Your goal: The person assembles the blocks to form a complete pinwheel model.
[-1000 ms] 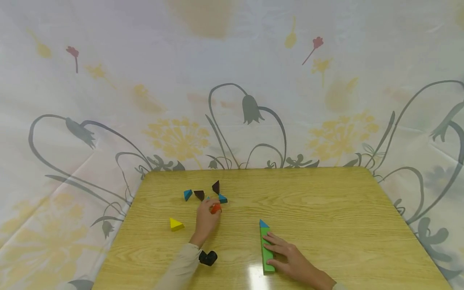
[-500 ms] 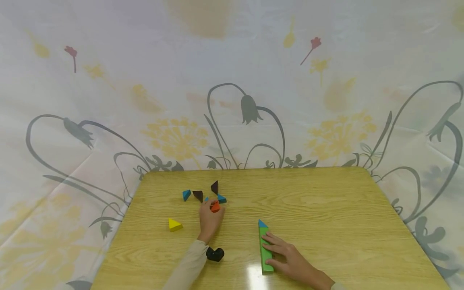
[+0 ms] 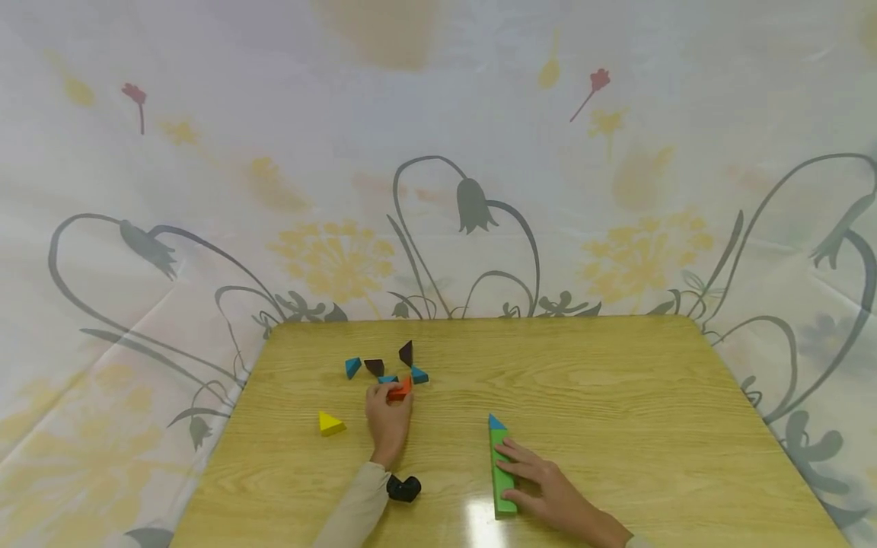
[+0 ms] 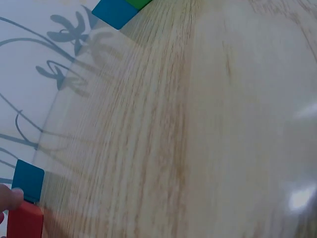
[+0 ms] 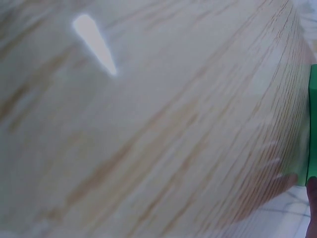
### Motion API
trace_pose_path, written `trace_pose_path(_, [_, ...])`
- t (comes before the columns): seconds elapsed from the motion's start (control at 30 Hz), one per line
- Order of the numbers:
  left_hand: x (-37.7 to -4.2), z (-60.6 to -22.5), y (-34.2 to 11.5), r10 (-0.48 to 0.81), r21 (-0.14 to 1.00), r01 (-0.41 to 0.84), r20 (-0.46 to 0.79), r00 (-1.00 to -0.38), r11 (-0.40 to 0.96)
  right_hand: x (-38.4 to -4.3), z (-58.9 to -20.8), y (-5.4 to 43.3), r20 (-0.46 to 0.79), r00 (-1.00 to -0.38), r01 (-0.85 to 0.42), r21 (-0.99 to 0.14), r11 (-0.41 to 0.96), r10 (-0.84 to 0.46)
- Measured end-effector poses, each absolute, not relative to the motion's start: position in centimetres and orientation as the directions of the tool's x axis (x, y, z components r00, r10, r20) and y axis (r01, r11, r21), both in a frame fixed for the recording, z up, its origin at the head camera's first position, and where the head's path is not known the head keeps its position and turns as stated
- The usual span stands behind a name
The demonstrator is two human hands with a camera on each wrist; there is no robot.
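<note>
With its thumb and fingers, my left hand (image 3: 388, 422) pinches a red-orange triangular block (image 3: 403, 390) near the back left of the table. Just behind that block lies a blue triangular block (image 3: 388, 379); in the left wrist view a blue block (image 4: 28, 181) stands right against the red block (image 4: 26, 220). Another blue triangle (image 3: 419, 375) is close on the right. My right hand (image 3: 551, 495) rests on a long green block (image 3: 503, 476), its fingers stretched over the top and side. A small blue triangle (image 3: 497, 422) sits at the green block's far end.
Two dark brown blocks (image 3: 374, 367) and a blue triangle (image 3: 352, 367) lie behind the left hand. A yellow triangular block (image 3: 330, 424) is on its left. A black device (image 3: 404, 489) sits at the left wrist. The wooden table (image 3: 617, 380) meets a floral cloth backdrop (image 3: 438, 228).
My left hand, pinching the red-orange block, has shifted and the block has turned flatter behind the fingers, beside the blue triangle. The right hand stays on the green block.
</note>
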State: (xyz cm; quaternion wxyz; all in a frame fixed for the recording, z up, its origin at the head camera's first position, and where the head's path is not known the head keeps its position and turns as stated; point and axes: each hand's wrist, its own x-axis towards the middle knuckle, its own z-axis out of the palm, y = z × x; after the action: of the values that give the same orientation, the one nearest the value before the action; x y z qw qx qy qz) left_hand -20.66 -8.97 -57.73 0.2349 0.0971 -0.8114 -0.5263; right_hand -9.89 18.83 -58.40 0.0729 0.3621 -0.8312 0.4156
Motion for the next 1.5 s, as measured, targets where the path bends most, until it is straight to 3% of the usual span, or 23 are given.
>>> trace_pose_path(0.43, [-21.0,-58.0,-9.3,-0.405,0.890,0.132,0.325,-0.855,0.436,-9.9,-58.5,18.8,0.417,-0.726,-0.661,-0.643,0.388,-0.547])
trace_pose_path(0.67, [-20.6,-57.9,-9.3,-0.354,0.911,0.173,0.312,-0.882,0.373,-9.9,-58.4,18.8,0.412,-0.732,-0.655,-0.646,0.393,-0.543])
trace_pose_path(1.1, [-19.8,-55.9,-7.6,-0.146,0.918,0.308,0.350,-0.925,0.249,-9.9,-58.6,18.7,0.431,-0.722,-0.669,-0.636,0.385,-0.541])
trace_pose_path(1.5, [-18.3,-51.4,-3.8,0.093,0.903,0.394,0.383,-0.919,0.174,-10.0,-58.0,19.1,0.403,-0.731,-0.650,-0.655,0.384,-0.550])
